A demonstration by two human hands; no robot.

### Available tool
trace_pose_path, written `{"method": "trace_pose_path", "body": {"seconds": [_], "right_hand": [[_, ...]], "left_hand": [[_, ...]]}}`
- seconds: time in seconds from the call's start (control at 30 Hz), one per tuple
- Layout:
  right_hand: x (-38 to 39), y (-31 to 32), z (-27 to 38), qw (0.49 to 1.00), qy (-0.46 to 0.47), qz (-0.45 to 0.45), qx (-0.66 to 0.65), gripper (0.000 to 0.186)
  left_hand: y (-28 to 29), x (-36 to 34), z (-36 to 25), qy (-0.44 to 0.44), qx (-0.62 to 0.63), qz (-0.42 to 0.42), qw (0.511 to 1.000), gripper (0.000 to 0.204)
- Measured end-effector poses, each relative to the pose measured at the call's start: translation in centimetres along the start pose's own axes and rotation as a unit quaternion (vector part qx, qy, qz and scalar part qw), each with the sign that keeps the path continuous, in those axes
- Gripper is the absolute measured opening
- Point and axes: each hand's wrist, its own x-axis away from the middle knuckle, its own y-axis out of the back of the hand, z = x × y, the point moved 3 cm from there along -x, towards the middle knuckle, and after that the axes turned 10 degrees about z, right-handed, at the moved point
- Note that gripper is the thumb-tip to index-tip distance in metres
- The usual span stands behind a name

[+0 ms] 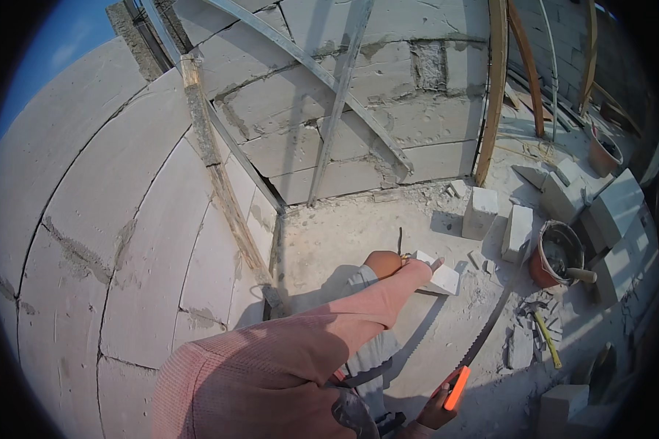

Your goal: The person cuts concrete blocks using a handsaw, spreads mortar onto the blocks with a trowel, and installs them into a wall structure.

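My left arm, in a pink sleeve, stretches out to a small white block [439, 279] on the dusty floor. My left hand [425, 265] grips the block's top; most of its fingers are hidden. Close to it is my bent knee [383, 263] in torn grey trousers. A short, thin dark rod [400, 239] stands up beside that hand. At the lower edge, my right hand [436, 411] is closed around the orange handle of a handsaw [488, 329]. Its long toothed blade slants up and right, apart from the block, with the tip near a bucket.
The bucket [540, 267] holds grey mortar and a wooden-handled tool [581, 275]. A yellow-handled hammer [547, 340] lies among rubble. White blocks [480, 214] stand to the right. Metal channels [337, 117] and a timber post [220, 175] lean by the block walls [154, 241].
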Motion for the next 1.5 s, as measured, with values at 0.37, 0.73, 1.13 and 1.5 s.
{"method": "trace_pose_path", "body": {"seconds": [0.37, 0.73, 1.13, 1.5], "right_hand": [[-1.7, -1.8, 5.9, 0.997, 0.021, -0.024, 0.065, 0.041], [1.4, 0.3, 4.3, 0.999, 0.0, -0.028, 0.046, 0.047], [2.0, 0.9, 5.0, 0.988, 0.086, -0.062, 0.108, 0.052], [2.2, 0.1, 6.0, 0.988, 0.096, -0.018, 0.118, 0.053]], "left_hand": [[2.3, -10.3, 8.0, 0.076, 0.623, 0.191, 0.755, 0.081], [-2.3, -11.9, 5.7, 0.071, 0.438, 0.024, 0.896, 0.069], [-5.1, -2.0, -7.7, -0.446, -0.297, 0.217, 0.816, 0.102], [-5.9, -3.4, -8.2, -0.571, -0.389, 0.117, 0.714, 0.11]]}}
